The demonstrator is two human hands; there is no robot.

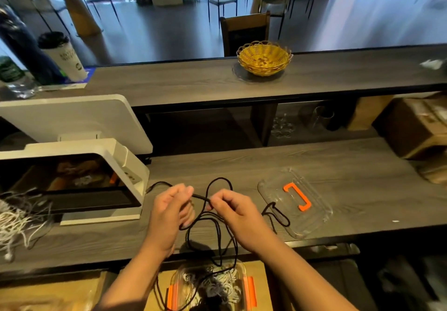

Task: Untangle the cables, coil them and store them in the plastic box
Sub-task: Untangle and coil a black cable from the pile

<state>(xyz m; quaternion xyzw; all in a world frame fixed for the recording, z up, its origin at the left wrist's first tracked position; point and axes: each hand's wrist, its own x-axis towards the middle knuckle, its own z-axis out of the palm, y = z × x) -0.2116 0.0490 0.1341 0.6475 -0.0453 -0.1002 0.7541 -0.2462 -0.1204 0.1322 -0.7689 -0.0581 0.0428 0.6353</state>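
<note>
A black cable [219,228] lies in loose loops on the grey counter and hangs over its front edge. My left hand [169,216] and my right hand [232,210] each pinch it, a short taut stretch running between them. Below the counter's edge stands the clear plastic box [245,284] with orange clasps, holding white and black cables. Its clear lid [312,223] with an orange handle lies flat on the counter to the right. One end of the black cable curls beside that lid. A tangle of white cables [17,223] lies at the far left.
A white point-of-sale terminal [79,165] with a dark screen stands on the counter at the left. On the raised shelf behind are a yellow wicker basket [264,58] and a paper cup with a black lid [64,55]. Cardboard boxes [416,129] sit at the right.
</note>
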